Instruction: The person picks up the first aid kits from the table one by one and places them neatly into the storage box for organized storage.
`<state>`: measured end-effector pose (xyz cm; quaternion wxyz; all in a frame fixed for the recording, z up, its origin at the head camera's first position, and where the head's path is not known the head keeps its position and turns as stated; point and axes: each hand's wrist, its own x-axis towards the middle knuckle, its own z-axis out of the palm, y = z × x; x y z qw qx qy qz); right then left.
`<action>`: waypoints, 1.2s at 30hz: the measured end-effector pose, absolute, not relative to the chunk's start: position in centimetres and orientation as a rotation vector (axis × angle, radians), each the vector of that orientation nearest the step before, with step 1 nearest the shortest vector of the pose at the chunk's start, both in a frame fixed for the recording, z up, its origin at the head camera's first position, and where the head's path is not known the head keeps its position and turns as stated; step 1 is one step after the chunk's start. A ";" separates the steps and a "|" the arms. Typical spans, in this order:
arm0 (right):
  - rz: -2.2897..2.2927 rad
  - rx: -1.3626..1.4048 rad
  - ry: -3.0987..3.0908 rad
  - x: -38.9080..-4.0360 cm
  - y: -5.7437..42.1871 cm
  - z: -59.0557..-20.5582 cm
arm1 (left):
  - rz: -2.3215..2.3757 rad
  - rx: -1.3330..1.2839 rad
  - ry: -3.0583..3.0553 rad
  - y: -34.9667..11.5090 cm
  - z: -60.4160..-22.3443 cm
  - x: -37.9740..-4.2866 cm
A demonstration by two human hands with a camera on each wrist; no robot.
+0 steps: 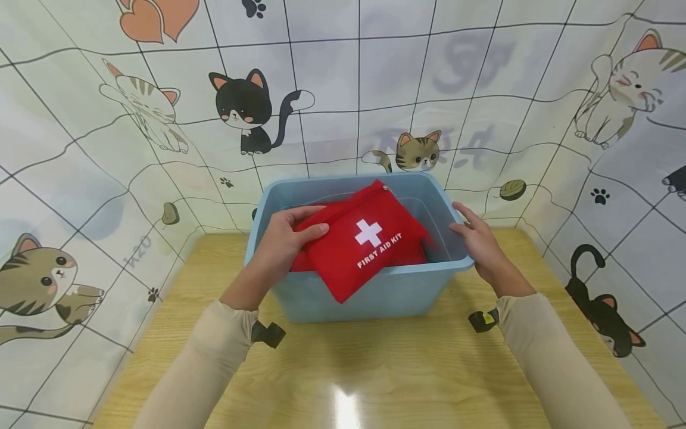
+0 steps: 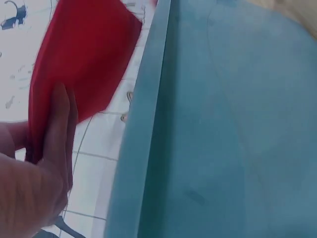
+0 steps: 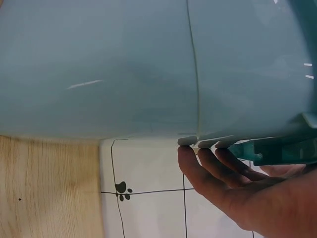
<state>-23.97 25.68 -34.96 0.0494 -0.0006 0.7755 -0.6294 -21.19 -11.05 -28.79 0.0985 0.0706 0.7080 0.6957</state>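
My left hand pinches a red first aid kit pouch by its left edge, thumb on top. The pouch has a white cross and lettering, and it lies tilted over the front rim of a light blue plastic bin. In the left wrist view, the fingers lie flat along the pouch's underside. My right hand grips the bin's right rim, with fingertips against the outer wall beneath it. More red fabric shows inside the bin, mostly hidden under the pouch.
The bin stands on a light wooden table, close to the back. A white sheet with grid lines and cartoon cats hangs behind and on both sides. A dark wrist camera sits at the left cuff, another at the right.
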 end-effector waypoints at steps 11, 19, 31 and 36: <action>-1.894 0.010 2.368 -24.2 25.6 -35.3 | 2.207 -0.278 2.211 -11.6 -29.2 -23.9; -1.914 0.011 2.362 -24.3 25.6 -35.4 | 2.210 -0.392 2.179 -11.8 -30.0 -24.8; -1.895 0.005 2.381 -24.0 25.6 -35.1 | 1.557 -0.270 2.670 -12.1 -30.5 -24.7; -1.904 0.000 2.374 -24.0 25.6 -35.1 | 1.115 -0.051 2.889 -12.3 -30.7 -24.8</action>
